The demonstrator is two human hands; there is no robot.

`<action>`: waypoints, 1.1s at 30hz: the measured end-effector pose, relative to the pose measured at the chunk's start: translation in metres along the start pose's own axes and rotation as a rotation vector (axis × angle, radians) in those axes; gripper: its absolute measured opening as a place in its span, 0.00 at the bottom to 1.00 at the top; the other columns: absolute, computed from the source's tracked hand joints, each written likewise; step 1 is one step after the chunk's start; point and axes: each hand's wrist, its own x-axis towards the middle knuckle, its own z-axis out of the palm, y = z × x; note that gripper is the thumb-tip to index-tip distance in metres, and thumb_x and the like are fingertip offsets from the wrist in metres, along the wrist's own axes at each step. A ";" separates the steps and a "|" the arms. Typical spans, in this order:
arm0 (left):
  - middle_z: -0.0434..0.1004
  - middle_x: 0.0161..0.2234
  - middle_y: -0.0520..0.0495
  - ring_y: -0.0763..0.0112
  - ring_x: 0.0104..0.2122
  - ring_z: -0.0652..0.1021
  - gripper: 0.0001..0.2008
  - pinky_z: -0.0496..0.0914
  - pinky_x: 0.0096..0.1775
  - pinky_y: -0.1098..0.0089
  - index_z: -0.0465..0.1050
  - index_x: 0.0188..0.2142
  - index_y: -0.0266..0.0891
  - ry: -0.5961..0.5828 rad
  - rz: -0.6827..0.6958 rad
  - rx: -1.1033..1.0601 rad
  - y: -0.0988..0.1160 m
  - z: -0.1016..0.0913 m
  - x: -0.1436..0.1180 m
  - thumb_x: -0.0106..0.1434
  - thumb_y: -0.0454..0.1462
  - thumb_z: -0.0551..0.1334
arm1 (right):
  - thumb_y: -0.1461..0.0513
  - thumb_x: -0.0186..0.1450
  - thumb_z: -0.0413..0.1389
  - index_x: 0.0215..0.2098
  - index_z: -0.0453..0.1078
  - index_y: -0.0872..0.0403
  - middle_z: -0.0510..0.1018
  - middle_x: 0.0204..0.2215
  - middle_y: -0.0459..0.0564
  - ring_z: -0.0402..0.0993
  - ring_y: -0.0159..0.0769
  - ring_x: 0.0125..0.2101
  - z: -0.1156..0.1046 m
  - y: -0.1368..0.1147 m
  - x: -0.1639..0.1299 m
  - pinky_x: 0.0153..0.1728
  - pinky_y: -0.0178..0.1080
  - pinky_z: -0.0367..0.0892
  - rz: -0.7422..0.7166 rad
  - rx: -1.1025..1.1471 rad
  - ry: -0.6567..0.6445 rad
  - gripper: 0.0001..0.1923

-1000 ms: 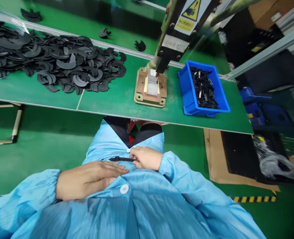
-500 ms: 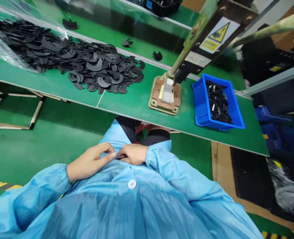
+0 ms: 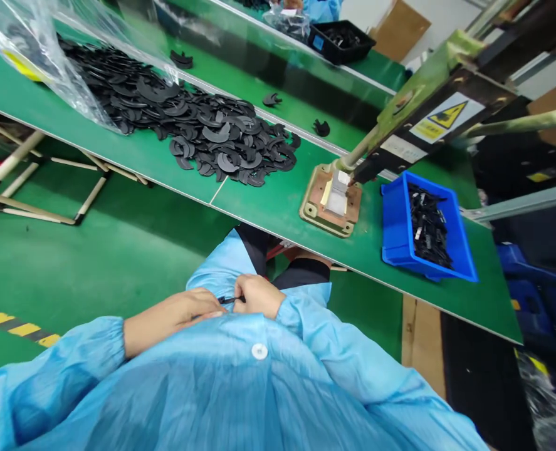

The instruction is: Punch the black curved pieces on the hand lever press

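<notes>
Both hands rest low at my lap, in front of the light blue coat (image 3: 202, 382). My right hand (image 3: 259, 295) is closed on a thin black piece (image 3: 230, 300), of which a short length shows between the two hands. My left hand (image 3: 177, 316) lies just left of it. Its fingers are bent together and point toward the black piece's left end. The coat partly covers those fingertips, so what they grip is hidden.
On the green table (image 3: 263, 213), a heap of flat black crescent pieces (image 3: 212, 125) spreads under clear plastic (image 3: 75, 94). A press (image 3: 428, 138) with a warning label has its base plate (image 3: 331, 207) at the front. Right of it stands a blue bin (image 3: 400, 244) of black parts.
The camera view has shifted, so the table and press appear further right and lower. My left fingers have drawn in closer to the coat. More of the black piece shows now.
</notes>
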 end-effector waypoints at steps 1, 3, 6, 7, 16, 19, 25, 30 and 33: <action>0.83 0.35 0.46 0.62 0.38 0.80 0.22 0.74 0.44 0.65 0.83 0.38 0.42 0.004 -0.078 -0.012 -0.004 -0.001 0.007 0.76 0.51 0.56 | 0.63 0.60 0.59 0.39 0.71 0.53 0.79 0.39 0.51 0.74 0.36 0.39 0.000 0.000 -0.001 0.42 0.37 0.66 -0.006 0.017 0.014 0.08; 0.80 0.32 0.48 0.65 0.34 0.78 0.21 0.72 0.39 0.67 0.81 0.36 0.40 0.018 -0.204 -0.050 -0.014 -0.001 0.024 0.74 0.51 0.59 | 0.63 0.60 0.59 0.40 0.69 0.52 0.77 0.40 0.49 0.72 0.35 0.39 0.000 0.001 -0.003 0.42 0.36 0.66 -0.012 0.047 0.029 0.09; 0.83 0.38 0.49 0.65 0.38 0.79 0.14 0.72 0.42 0.67 0.82 0.43 0.41 -0.070 -0.205 -0.147 -0.025 0.001 0.049 0.69 0.48 0.65 | 0.62 0.60 0.62 0.41 0.67 0.51 0.76 0.40 0.47 0.71 0.34 0.40 -0.003 0.006 -0.007 0.43 0.36 0.67 0.001 0.090 0.025 0.12; 0.83 0.39 0.49 0.65 0.38 0.79 0.14 0.72 0.42 0.68 0.82 0.45 0.41 -0.127 -0.190 -0.161 -0.027 0.002 0.056 0.67 0.47 0.66 | 0.61 0.60 0.64 0.41 0.67 0.51 0.76 0.39 0.46 0.71 0.34 0.40 -0.004 0.008 -0.008 0.43 0.36 0.67 0.011 0.104 0.019 0.13; 0.86 0.40 0.47 0.64 0.39 0.81 0.14 0.72 0.41 0.69 0.85 0.44 0.40 -0.343 -0.213 -0.097 -0.021 0.003 0.076 0.63 0.43 0.66 | 0.53 0.63 0.67 0.43 0.74 0.53 0.82 0.36 0.48 0.77 0.33 0.36 -0.019 0.025 -0.032 0.36 0.33 0.67 0.191 0.198 -0.137 0.16; 0.86 0.38 0.47 0.65 0.37 0.81 0.15 0.72 0.39 0.70 0.85 0.43 0.39 -0.331 -0.242 -0.057 -0.021 0.004 0.082 0.61 0.43 0.66 | 0.53 0.63 0.66 0.43 0.76 0.53 0.83 0.35 0.47 0.78 0.32 0.35 -0.025 0.027 -0.037 0.35 0.33 0.67 0.189 0.202 -0.178 0.14; 0.84 0.34 0.47 0.64 0.34 0.80 0.15 0.69 0.34 0.69 0.83 0.40 0.38 -0.293 -0.288 0.105 -0.016 0.004 0.090 0.58 0.44 0.67 | 0.62 0.58 0.66 0.49 0.76 0.51 0.84 0.40 0.48 0.77 0.35 0.37 -0.025 0.028 -0.037 0.35 0.33 0.64 0.196 0.200 -0.165 0.20; 0.84 0.35 0.47 0.64 0.34 0.80 0.15 0.69 0.35 0.68 0.80 0.40 0.39 -0.275 -0.304 0.059 -0.018 0.013 0.099 0.55 0.44 0.69 | 0.64 0.55 0.66 0.47 0.75 0.51 0.83 0.38 0.45 0.76 0.33 0.37 -0.024 0.035 -0.045 0.36 0.33 0.65 0.207 0.301 -0.140 0.21; 0.85 0.40 0.44 0.64 0.36 0.80 0.22 0.71 0.37 0.68 0.79 0.45 0.38 -0.224 -0.294 -0.101 -0.021 0.026 0.109 0.54 0.47 0.71 | 0.62 0.55 0.66 0.44 0.71 0.52 0.80 0.36 0.44 0.73 0.31 0.35 -0.024 0.040 -0.054 0.35 0.33 0.65 0.267 0.355 -0.075 0.19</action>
